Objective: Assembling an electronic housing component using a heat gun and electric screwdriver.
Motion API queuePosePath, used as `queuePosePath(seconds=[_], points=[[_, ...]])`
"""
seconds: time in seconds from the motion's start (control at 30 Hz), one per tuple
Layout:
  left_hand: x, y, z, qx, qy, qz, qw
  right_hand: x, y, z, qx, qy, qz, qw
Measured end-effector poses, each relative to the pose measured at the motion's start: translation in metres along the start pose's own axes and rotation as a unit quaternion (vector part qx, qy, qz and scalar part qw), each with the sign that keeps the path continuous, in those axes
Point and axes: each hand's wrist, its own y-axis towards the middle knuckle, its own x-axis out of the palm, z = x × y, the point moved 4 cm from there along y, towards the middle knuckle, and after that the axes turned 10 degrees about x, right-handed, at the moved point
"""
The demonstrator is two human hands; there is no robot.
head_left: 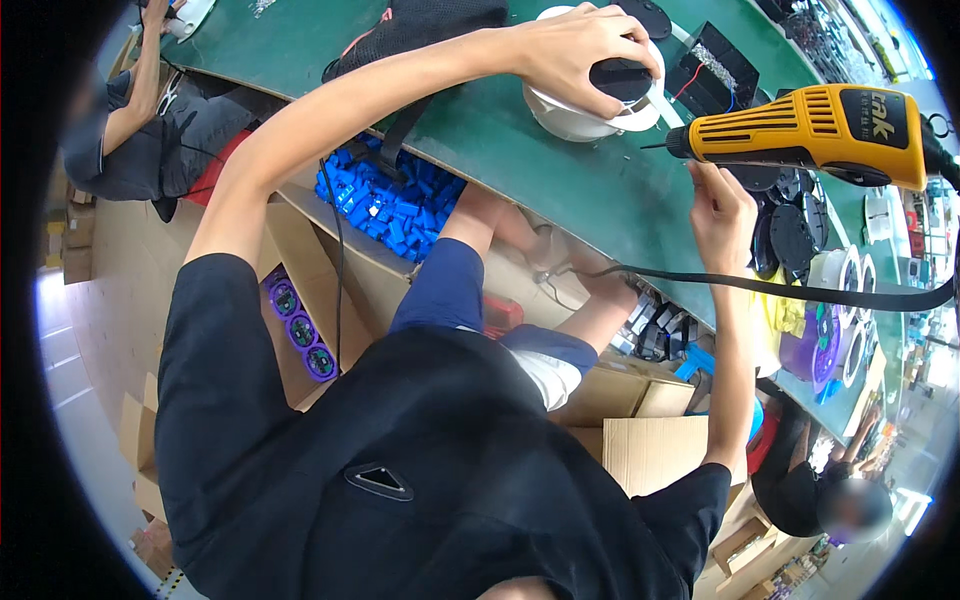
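My left hand (585, 55) reaches across the green bench and curls over a white round plastic housing (560, 115). A black rounded part (620, 80) shows between its thumb and fingers, on top of the housing. To the right, a yellow-and-black electric screwdriver (800, 130) lies sideways in view, its thin bit pointing left toward the housing. Just below the screwdriver's nose is my right hand (722, 210), thumb and fingers pinched together. Whatever is in that pinch, if anything, is too small to make out.
A black tray of small screws (715, 75) sits behind the bit. Black round covers (795, 225) and purple-and-white housings (825, 335) crowd the bench's right. A black cord (780, 290) crosses my right forearm. Blue parts (390, 205) fill a box below; co-workers sit at both sides.
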Motion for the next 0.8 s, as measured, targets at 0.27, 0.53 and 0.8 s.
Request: queuePosePath(seconds=[0.27,0.53,0.8], points=[[-0.003,0.010,-0.013,-0.003,-0.100,0.131,0.986,0.055,-0.004,-0.007,0.241,0.339,0.085,0.905],[-0.033,-0.021,-0.061,0.050,-0.827,0.338,0.447,0.003,-0.008,0.026,0.078,-0.046,0.102,0.991],[-0.001,-0.133,0.043,-0.406,-0.557,0.413,0.596,0.018,-0.045,0.053,0.031,-0.166,0.158,0.973]])
